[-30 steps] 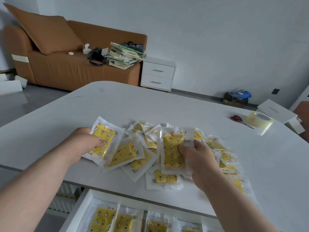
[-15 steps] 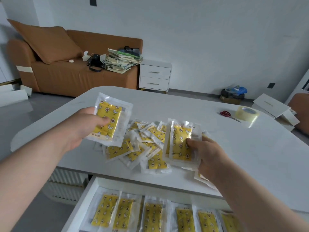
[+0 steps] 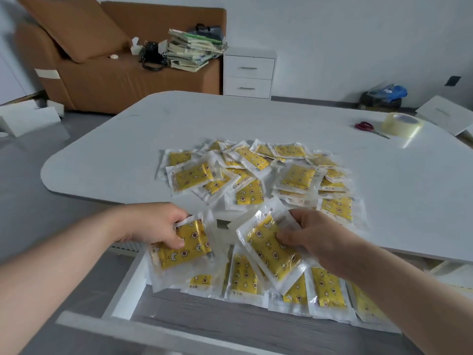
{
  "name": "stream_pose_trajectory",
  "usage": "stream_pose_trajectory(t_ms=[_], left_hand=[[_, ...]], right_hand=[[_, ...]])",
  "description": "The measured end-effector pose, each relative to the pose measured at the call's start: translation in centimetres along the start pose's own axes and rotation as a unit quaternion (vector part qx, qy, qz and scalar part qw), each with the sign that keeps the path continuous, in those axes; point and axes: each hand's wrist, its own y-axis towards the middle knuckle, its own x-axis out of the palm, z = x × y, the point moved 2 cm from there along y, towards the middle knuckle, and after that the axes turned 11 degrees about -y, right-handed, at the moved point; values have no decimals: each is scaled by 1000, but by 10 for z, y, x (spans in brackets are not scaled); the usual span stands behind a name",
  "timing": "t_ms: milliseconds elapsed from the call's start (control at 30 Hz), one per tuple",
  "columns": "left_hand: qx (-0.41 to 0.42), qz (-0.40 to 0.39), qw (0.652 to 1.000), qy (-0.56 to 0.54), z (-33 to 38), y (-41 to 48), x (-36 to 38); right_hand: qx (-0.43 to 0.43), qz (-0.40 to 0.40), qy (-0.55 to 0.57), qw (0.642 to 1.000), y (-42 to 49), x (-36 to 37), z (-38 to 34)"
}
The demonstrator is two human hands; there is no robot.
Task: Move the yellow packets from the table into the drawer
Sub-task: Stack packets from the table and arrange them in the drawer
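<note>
A heap of several yellow packets (image 3: pixel 258 172) in clear wrappers lies on the white table (image 3: pixel 128 149). Below the table's front edge the drawer (image 3: pixel 122 288) stands pulled out, with a row of several packets (image 3: pixel 325 290) lying flat on its grey floor. My left hand (image 3: pixel 153 224) grips one yellow packet (image 3: pixel 184 247) over the drawer's left end. My right hand (image 3: pixel 317 239) holds a second packet (image 3: pixel 271 252), tilted, over the middle of the drawer. Both held packets hover just above the row.
Red-handled scissors (image 3: pixel 366 126) and a roll of clear tape (image 3: pixel 400 124) lie at the table's far right. Beyond stand a brown sofa (image 3: pixel 107 73) with a pile of books (image 3: pixel 194 51), a white nightstand (image 3: pixel 249 73), and boxes on the floor.
Both hands have come down from above the table heap to over the open drawer, each still holding its packet. The view has tipped downward.
</note>
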Motion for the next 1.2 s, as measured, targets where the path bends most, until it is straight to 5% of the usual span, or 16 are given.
stream_pose_trajectory(t_ms=[233,567,767,1033,1200], left_hand=[[-36,-46,972,229,-18,23,24],[-108,-135,933,316,-45,42,62],[-89,-169,917,350,-58,45,72],[-75,-147,955,246,-66,44,73],[-43,-138,948,283,-68,45,76]], right_hand=[[13,-12,-146,989,12,26,8],[34,-46,-238,970,27,52,17],[33,-75,-295,952,30,67,24],[40,-80,-290,953,32,70,29],[45,-72,-288,954,33,71,31]])
